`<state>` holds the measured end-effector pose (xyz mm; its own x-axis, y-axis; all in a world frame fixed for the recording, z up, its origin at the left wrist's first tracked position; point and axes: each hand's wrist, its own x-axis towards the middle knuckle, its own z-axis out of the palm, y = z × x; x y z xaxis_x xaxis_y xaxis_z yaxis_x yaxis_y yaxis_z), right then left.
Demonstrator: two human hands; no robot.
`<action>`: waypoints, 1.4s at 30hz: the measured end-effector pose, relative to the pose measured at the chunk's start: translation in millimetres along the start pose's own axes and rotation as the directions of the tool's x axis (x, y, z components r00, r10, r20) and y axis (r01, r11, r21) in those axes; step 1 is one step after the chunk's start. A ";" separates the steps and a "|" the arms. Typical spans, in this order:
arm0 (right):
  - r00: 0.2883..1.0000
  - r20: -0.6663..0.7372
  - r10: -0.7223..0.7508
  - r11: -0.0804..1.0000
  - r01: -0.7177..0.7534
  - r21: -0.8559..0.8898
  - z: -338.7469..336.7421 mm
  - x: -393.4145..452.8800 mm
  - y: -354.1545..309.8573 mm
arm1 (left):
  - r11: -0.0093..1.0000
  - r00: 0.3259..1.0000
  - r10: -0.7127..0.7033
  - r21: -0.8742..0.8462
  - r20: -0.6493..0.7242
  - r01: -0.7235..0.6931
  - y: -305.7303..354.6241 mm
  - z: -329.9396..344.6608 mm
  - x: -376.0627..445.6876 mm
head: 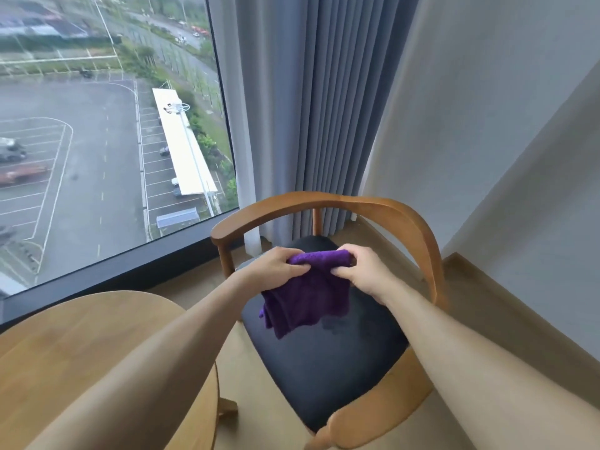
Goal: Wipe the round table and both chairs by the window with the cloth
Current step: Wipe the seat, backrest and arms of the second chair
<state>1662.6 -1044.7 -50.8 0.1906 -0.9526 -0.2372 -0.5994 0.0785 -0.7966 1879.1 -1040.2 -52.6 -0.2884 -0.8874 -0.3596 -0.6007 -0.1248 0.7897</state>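
Purple cloth (pixel 306 293) pinched by both hands' fingers (pixel 293 270), hanging over chair (pixel 328 362).

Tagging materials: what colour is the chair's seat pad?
Dark, near-black seat pad on a light wooden chair; head view shows it.

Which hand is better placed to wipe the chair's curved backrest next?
Probably the right hand: it grips the cloth nearest the backrest. The left hand sits toward the table.
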 end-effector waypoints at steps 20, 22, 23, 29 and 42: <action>0.964 0.266 0.029 0.761 0.152 -0.631 76.8 166.6 207.3 | 0.679 0.840 -0.156 0.561 -0.520 0.474 -195.8 210.4 170.1; 0.976 0.099 -0.196 0.732 0.212 -0.647 61.8 183.4 197.8 | 0.655 0.833 -0.128 0.586 -0.538 0.478 -200.9 217.3 174.3; 0.948 0.024 -0.317 0.693 0.249 -0.677 51.8 194.5 190.1 | 0.660 0.833 -0.114 0.586 -0.541 0.471 -202.1 218.5 174.4; 0.807 -0.026 -0.590 0.481 0.325 -0.814 19.3 270.5 127.6 | 0.688 0.863 -0.031 0.615 -0.505 0.385 -209.7 208.0 176.5; 0.931 0.342 0.130 0.605 0.199 -0.771 105.3 228.8 237.1 | 0.653 0.812 0.328 0.737 -0.482 0.174 -242.6 147.7 202.6</action>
<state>1646.0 -1213.1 -352.5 0.3650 -0.7759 -0.5146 -0.9242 -0.3685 -0.0998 1856.2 -1124.2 -390.4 -0.0716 -0.9759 0.2062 -0.9921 0.0911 0.0862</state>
